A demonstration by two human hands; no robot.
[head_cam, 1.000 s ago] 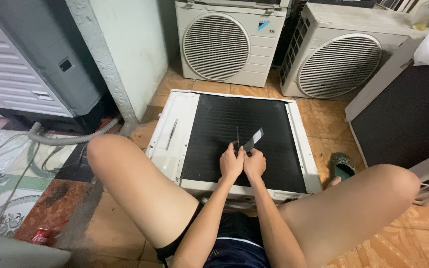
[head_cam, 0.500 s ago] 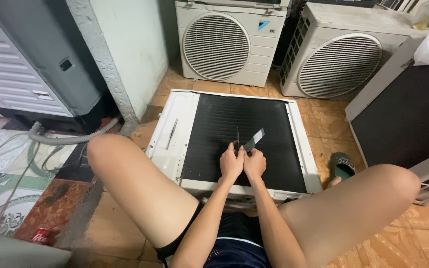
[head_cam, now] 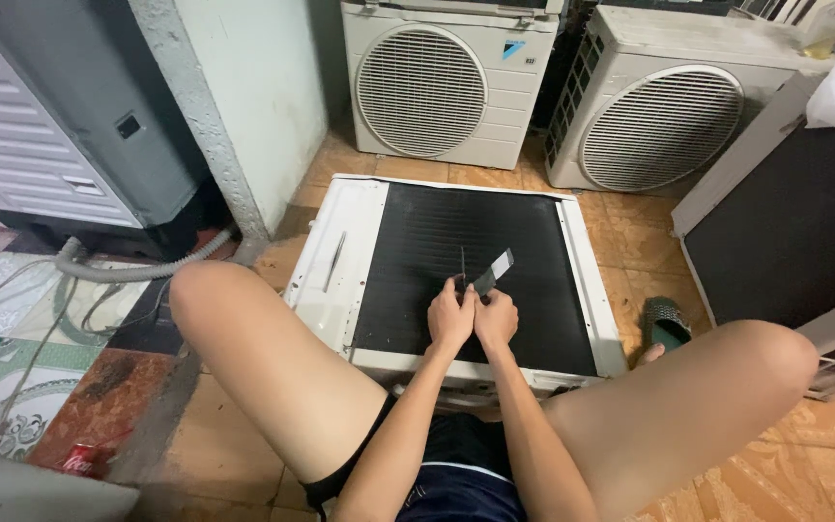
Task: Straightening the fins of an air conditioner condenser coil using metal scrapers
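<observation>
A small flat metal blade, pale grey and angled up to the right, sticks out just above the two hands, which are pressed side by side over the black finned coil face of an air-conditioner unit lying flat on the tiled floor. The right hand is curled in a loose fist with the blade rising from its thumb side, so it appears to pinch the tool's lower end; the left hand is curled too, touching the right, and a thin dark rod stands upright from its fingertips onto the fins. Whether that rod is part of the same tool cannot be told. Both hands sit over the lower middle of the coil, near the unit's white front edge. Compared with the frames half a second and a second earlier, the hands, blade and rod keep the same place and angle; nothing visible has shifted. Beyond the unit, two white outdoor fan units stand against the wall, and a green sandal lies to the right.
</observation>
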